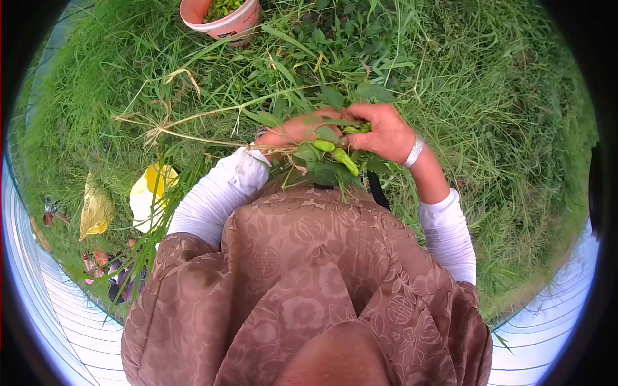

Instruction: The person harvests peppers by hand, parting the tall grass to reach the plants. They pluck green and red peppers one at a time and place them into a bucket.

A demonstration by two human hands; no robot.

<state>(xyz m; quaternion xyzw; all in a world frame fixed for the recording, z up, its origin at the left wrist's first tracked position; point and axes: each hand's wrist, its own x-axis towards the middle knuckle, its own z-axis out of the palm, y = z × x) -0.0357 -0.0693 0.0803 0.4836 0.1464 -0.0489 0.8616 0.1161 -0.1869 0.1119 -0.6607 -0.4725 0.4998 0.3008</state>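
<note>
Near the middle of the view, my left hand (299, 130) is closed on a leafy pepper plant (331, 170), its fingers partly hidden by leaves. My right hand (384, 132), with a silver bracelet at the wrist, is closed at the same plant, thumb and fingers round some green peppers (356, 129). Two more green peppers (346, 161) hang just below, between the hands. Long pale stems reach out to the left over my left wrist.
A pink bucket (235, 26) with green peppers inside stands on the grass at the top. At the left lie a yellow and white item (152, 196) and a yellowish bag (96, 209). Tall grass (489, 128) surrounds me. White corrugated sheeting (71, 309) lines the lower left.
</note>
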